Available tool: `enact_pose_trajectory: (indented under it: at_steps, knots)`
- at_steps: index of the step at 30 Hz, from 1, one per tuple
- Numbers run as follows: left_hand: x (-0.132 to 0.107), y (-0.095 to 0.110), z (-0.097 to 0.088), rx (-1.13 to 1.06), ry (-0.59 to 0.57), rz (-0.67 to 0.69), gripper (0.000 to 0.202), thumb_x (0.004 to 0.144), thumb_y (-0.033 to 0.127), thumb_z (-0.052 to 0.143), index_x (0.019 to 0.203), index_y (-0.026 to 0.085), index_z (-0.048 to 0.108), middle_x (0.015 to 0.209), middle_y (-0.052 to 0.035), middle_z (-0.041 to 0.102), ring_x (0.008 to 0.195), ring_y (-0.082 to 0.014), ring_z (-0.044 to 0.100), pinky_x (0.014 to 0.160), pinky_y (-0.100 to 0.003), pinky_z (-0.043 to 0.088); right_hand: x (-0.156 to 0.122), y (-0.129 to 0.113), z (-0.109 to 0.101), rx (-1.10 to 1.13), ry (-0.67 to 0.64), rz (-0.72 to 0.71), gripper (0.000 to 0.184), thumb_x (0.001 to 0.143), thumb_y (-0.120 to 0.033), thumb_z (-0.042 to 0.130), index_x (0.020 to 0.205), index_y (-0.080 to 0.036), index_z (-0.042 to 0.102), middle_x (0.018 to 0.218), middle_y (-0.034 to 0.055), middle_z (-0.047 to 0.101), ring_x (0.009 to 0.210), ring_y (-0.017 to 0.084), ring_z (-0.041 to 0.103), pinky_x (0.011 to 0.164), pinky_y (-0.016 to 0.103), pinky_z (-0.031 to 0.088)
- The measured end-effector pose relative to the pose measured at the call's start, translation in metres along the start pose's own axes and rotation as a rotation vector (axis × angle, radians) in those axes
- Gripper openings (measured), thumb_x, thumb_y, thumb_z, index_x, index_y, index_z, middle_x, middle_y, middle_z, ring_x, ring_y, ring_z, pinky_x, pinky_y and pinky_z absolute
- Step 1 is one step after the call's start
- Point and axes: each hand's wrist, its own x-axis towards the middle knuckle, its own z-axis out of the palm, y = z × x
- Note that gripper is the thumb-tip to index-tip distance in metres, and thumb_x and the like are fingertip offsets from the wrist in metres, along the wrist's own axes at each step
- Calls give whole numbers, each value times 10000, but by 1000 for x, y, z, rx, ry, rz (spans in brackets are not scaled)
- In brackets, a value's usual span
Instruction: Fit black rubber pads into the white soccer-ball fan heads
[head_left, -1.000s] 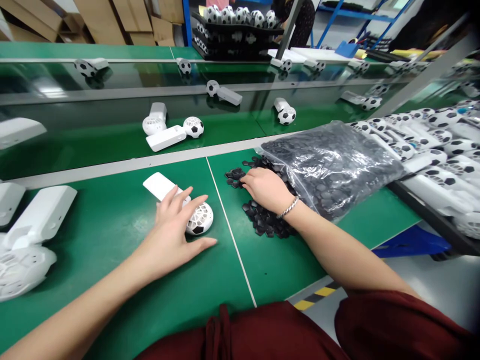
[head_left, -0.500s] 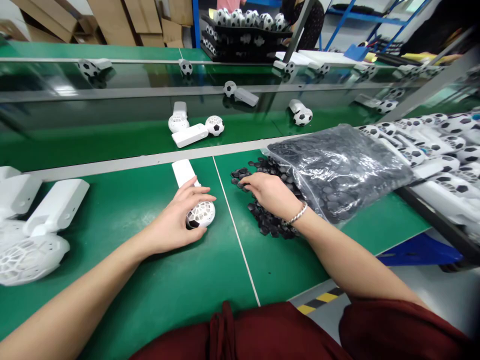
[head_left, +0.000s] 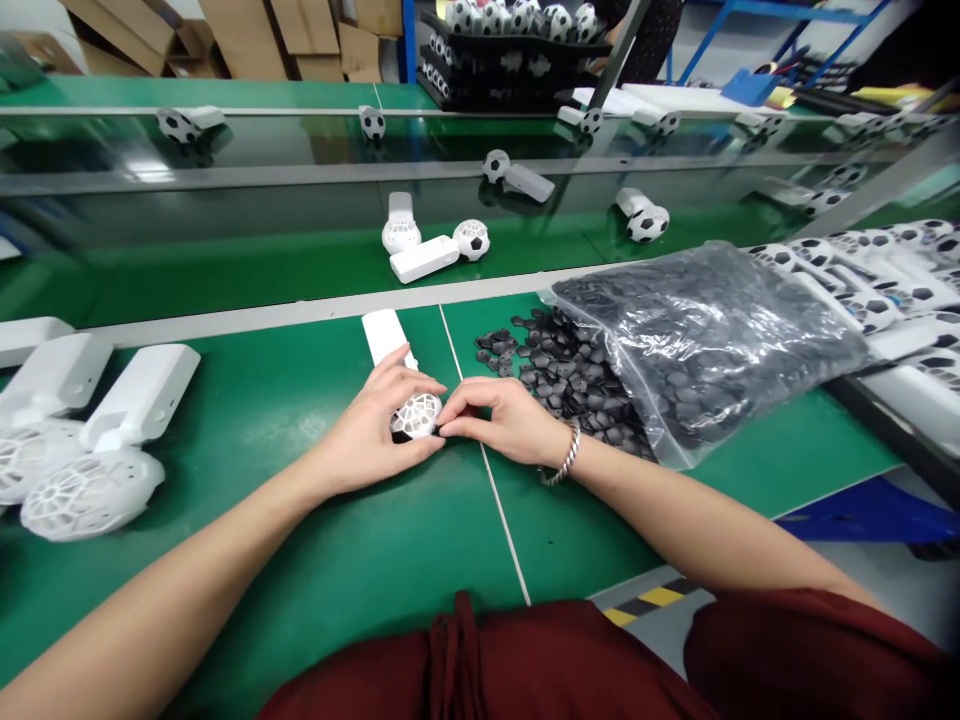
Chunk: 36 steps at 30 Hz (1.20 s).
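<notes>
On the green bench, my left hand (head_left: pixel 382 425) is closed around the round head of a white plastic housing (head_left: pixel 416 415). That head has a football-style lattice, with one black patch showing near my thumb. The flat white handle part (head_left: pixel 384 338) points away from me. My right hand (head_left: pixel 502 420) pinches at the right edge of the head, and a small black piece just shows at its fingertips. Loose black plastic pieces (head_left: pixel 574 375) lie in a pile beyond my right wrist, spilling from a clear plastic bag (head_left: pixel 712 335).
Several white lattice housings (head_left: pixel 97 490) lie at the left. A tray of black-and-white football units (head_left: pixel 900 290) stands at the right. Beyond the bench edge, a green conveyor (head_left: pixel 300 260) carries more units. Stacked black trays (head_left: pixel 514 60) and cardboard boxes (head_left: pixel 247 40) are at the back.
My right hand has moved left from the pile of black pieces to the housing's right edge. The left hand stays on the housing. The view has shifted slightly.
</notes>
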Motion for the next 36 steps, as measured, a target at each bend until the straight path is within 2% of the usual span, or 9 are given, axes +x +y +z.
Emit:
enact_pose_trajectory:
  at_steps: [8,16,20,24,27,29,31,33,36]
  knots:
    - [-1,-1,4,-18,24,-6,307,730,256,535,1032,210,502,1117,-73,541,1325,-279,171,1058,-503,234,5,7,11,368,43,214,178,668,-275,695,698,-138,585,658,-27,571,609,82,508,606,224,435]
    - [0,0,6,-10,20,-5,289,719,223,519,1007,220,497,1077,-69,538,1317,-274,181,1054,-493,243,7,9,14,304,49,242,272,638,-356,715,660,-143,548,623,-44,534,554,62,447,537,196,387]
    - [-1,1,6,7,22,-6,327,701,215,522,1026,213,493,1092,-74,538,1318,-288,179,1049,-502,247,12,16,-3,39,12,159,232,710,-358,662,702,-142,578,667,-22,574,596,78,488,581,210,412]
    - [-3,1,1,2,-28,-12,370,683,177,519,1047,220,470,1196,-86,492,1325,-301,173,1038,-518,261,18,25,-34,-684,50,-6,145,810,-258,574,879,-144,632,896,71,632,868,167,519,809,315,400]
    - [-5,-2,-2,-15,-70,26,362,694,175,543,1042,240,470,1235,-80,444,1326,-293,169,1048,-510,254,21,31,-42,-1043,-100,-31,185,864,-185,469,921,-115,631,938,117,624,895,205,501,800,331,402]
    - [-9,-3,0,19,-25,-20,379,682,266,625,1038,257,494,1293,-85,342,1307,-330,181,1026,-535,279,23,32,-40,-1123,-173,-37,214,872,-128,416,908,-93,624,927,135,616,873,213,507,778,335,410]
    - [-13,-3,4,84,105,-136,466,630,392,695,1045,270,523,1289,-92,262,1261,-370,226,987,-565,314,24,32,-37,-1134,-203,-36,214,857,-85,407,889,-73,618,897,148,611,855,222,519,764,345,417]
    - [-18,-3,6,107,206,-231,509,615,438,702,1066,275,530,1213,-90,278,1198,-353,310,964,-544,354,25,31,-37,-1117,-197,-26,199,839,-59,422,891,-61,614,880,155,610,857,229,530,754,350,426]
    - [-25,-7,0,41,168,-252,457,682,353,638,1112,279,503,1128,-67,353,1102,-282,429,947,-460,401,26,30,-43,-1044,-129,14,196,831,-49,451,957,-77,598,928,137,616,882,202,555,762,318,445]
